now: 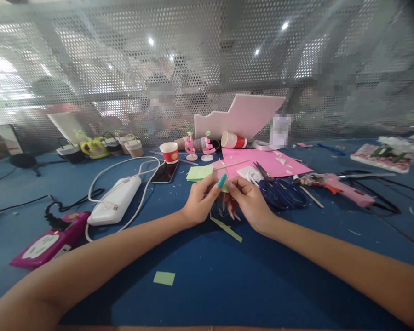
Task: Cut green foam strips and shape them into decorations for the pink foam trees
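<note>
My left hand (pixel 200 200) and my right hand (pixel 251 203) meet above the table, fingertips pinched together. Between them shows a bit of light green paper (pixel 225 188), mostly hidden by the fingers. Just beyond my left hand lies a small stack of light green paper (pixel 199 173). A narrow green paper strip (pixel 227 229) rests on the table below the hands, and a small green paper rectangle (pixel 164 278) lies nearer to me. Dark blue-handled scissors (pixel 282 193) lie right beside my right hand, blades pointing away.
Pink sheets (pixel 262 161) and white foam board (pixel 238 117) are behind the hands. A pink glue gun (pixel 348 188) lies right; a white power bank (pixel 115 202) with cable and a magenta power strip (pixel 51 241) lie left. A paper cup (pixel 169 153) stands by a phone (pixel 164 173).
</note>
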The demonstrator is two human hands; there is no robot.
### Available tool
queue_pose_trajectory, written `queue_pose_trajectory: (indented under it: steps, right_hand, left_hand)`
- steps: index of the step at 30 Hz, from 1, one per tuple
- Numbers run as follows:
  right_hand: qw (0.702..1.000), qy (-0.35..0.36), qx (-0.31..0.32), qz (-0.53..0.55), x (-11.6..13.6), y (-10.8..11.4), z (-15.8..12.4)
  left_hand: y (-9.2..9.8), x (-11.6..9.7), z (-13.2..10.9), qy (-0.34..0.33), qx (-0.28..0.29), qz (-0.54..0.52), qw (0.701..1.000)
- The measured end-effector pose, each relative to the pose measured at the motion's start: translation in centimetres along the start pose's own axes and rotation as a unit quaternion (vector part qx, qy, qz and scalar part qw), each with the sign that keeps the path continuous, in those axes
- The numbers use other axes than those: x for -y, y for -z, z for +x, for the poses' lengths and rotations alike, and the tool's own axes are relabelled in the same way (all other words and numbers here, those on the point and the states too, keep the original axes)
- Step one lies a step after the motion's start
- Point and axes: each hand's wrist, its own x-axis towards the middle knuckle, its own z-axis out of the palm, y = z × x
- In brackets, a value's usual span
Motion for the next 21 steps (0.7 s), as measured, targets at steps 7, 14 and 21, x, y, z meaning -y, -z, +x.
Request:
queue_pose_trajectory:
  steps: [7, 14, 21]
  right_hand:
    - [0.999, -0.013, 0.025, 0.043, -0.18, -0.29, 0.08]
    - [0.998, -0.021, 0.028, 0.06, -0.24, -0.56, 0.28]
    - [0.997, -0.035, 0.013, 0.063, -0.27, -0.69, 0.47]
  left_hand:
    - [-0.26, -0.07, 0.13, -0.003, -0.038, 0.033, 0.999]
    - [-0.56, -0.27, 0.1, -0.012, -0.036, 0.024, 0.999]
    - [-0.89, -0.17, 0.28, -0.03, -0.034, 0.003, 0.999]
